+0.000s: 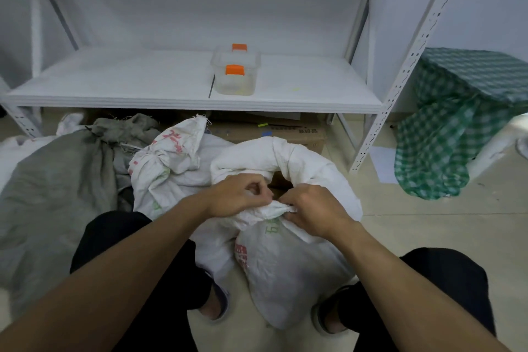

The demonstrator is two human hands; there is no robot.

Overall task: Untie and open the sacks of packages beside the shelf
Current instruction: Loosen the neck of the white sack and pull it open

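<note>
A white woven sack (288, 266) with red and green print stands on the floor between my knees. Its mouth is rolled back into a thick rim (303, 160), and brown cardboard shows inside the opening. My left hand (237, 194) and my right hand (311, 208) both pinch the near edge of that rim, almost touching each other. To the left, a second white sack (168, 168) with red lettering is still knotted at its neck. Further left lies a grey sack (54, 194), bunched shut at the top.
A white metal shelf (114, 100) runs across in front, with two clear boxes with orange latches (235, 74) on it. Flat cardboard (285, 131) lies under the shelf. A green checked cloth (445, 137) drapes over something at the right. Pale tiled floor lies at the right.
</note>
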